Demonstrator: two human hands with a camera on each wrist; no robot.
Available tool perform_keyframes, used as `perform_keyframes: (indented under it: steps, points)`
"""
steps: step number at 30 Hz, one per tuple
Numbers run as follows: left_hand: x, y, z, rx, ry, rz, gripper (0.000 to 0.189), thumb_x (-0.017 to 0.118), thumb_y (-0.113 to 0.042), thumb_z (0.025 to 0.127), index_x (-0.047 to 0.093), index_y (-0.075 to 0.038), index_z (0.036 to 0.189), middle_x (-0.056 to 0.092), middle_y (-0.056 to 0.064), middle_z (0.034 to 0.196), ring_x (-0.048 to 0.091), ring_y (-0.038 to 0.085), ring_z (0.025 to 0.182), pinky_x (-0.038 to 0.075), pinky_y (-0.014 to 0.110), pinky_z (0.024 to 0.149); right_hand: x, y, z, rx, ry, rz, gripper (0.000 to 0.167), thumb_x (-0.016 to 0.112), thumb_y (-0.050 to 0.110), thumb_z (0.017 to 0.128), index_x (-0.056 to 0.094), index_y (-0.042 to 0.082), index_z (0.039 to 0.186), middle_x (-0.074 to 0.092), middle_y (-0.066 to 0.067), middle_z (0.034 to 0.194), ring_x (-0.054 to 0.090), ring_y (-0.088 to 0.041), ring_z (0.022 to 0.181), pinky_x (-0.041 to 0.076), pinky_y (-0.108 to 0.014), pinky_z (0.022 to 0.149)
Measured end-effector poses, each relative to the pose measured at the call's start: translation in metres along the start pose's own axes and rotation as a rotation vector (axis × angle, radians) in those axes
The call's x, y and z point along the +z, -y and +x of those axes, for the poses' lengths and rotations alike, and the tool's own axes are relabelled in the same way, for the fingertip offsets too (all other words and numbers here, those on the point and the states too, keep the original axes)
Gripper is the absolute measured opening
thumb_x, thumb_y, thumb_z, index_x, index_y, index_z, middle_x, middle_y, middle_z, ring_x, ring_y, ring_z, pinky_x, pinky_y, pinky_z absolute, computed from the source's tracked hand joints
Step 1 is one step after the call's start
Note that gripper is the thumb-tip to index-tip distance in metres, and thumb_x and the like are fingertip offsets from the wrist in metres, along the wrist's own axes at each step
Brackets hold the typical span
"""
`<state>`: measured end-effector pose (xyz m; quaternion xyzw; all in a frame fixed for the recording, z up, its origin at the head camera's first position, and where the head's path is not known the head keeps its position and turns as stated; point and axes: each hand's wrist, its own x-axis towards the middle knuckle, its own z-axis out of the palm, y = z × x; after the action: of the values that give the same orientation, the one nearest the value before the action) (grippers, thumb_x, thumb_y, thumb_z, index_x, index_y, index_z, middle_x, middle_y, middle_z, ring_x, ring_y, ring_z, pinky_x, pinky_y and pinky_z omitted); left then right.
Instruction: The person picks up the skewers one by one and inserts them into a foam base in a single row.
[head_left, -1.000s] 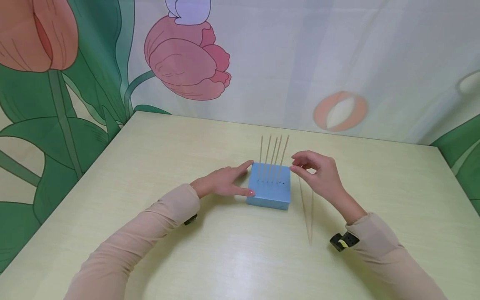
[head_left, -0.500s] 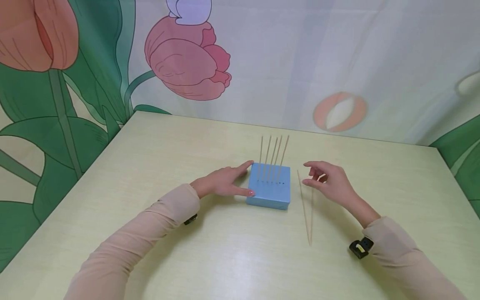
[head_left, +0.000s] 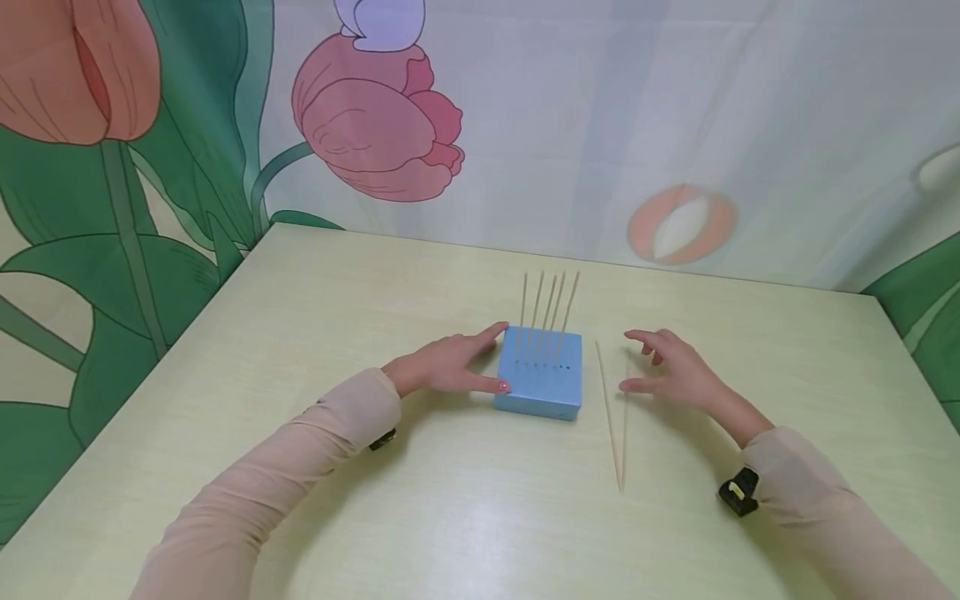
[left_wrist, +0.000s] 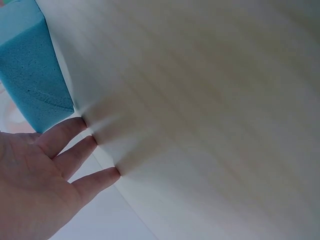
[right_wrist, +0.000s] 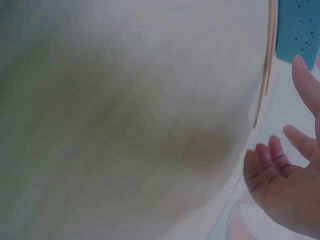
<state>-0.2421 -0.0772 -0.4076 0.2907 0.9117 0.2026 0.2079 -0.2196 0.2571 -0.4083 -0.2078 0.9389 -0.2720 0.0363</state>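
A light blue foam block [head_left: 536, 395] lies on the table, with several thin wooden skewers [head_left: 571, 304] standing upright in a row of its holes. Two small holes show at the row's right end. My left hand [head_left: 450, 363] rests at the block's left side, thumb and index finger spread and touching its edge; the other fingertips [left_wrist: 75, 152] reach the tabletop in the left wrist view. Right of the block, two loose skewers [head_left: 609, 417] lie with their near ends together. Above the right-hand one hovers my right hand [head_left: 678, 377], thumb and index finger apart, holding nothing.
The pale wooden table [head_left: 360, 517] ends at the back against a curtain [head_left: 555, 125] printed with flowers. A black device [head_left: 738, 492] is strapped at the right wrist, another [head_left: 382, 439] at the left.
My right hand has drawn back rightward from beside the block to over the loose skewers, and its thumb and index finger have spread apart. My left hand and the block have stayed put.
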Motion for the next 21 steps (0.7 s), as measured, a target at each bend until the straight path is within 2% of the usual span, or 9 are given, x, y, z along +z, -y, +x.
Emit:
perform_keyframes:
  steps: [5, 10, 14, 21]
  points:
    - [0.000, 0.000, 0.000, -0.004, 0.000, -0.003, 0.097, 0.056, -0.062, 0.078, 0.002, -0.023, 0.148, 0.031, 0.006, 0.145, 0.034, 0.024, 0.129, 0.029, 0.039, 0.102, -0.001, -0.007, 0.000, 0.029, 0.082, -0.037, 0.085, 0.079, 0.033, 0.069, 0.038, -0.007, 0.133, 0.046, -0.020, 0.095, 0.043, -0.029, 0.082, 0.036, -0.036, 0.068]
    - [0.000, 0.000, 0.000, 0.001, 0.000, -0.004, 0.097, 0.056, -0.062, 0.078, 0.002, -0.022, 0.148, 0.031, 0.007, 0.145, 0.033, 0.024, 0.130, 0.028, 0.040, 0.103, 0.001, -0.011, 0.000, 0.098, 0.159, -0.047, 0.100, 0.079, 0.042, 0.067, 0.027, -0.003, 0.139, 0.038, -0.023, 0.104, 0.036, -0.034, 0.095, 0.036, -0.043, 0.076]
    - [0.000, 0.000, 0.000, 0.000, 0.003, -0.003, 0.097, 0.056, -0.063, 0.078, 0.001, -0.022, 0.148, 0.031, 0.007, 0.145, 0.033, 0.024, 0.130, 0.028, 0.040, 0.103, 0.003, -0.012, 0.001, 0.118, 0.184, -0.077, 0.107, 0.079, 0.047, 0.064, 0.024, -0.004, 0.141, 0.034, -0.024, 0.109, 0.031, -0.037, 0.101, 0.034, -0.048, 0.082]
    - [0.001, 0.001, 0.001, 0.003, -0.001, 0.000, 0.098, 0.055, -0.064, 0.078, 0.002, -0.021, 0.148, 0.031, 0.007, 0.145, 0.033, 0.025, 0.130, 0.028, 0.040, 0.103, 0.004, -0.012, 0.002, 0.108, 0.192, -0.115, 0.106, 0.079, 0.047, 0.063, 0.028, -0.005, 0.139, 0.034, -0.024, 0.109, 0.030, -0.036, 0.099, 0.034, -0.047, 0.081]
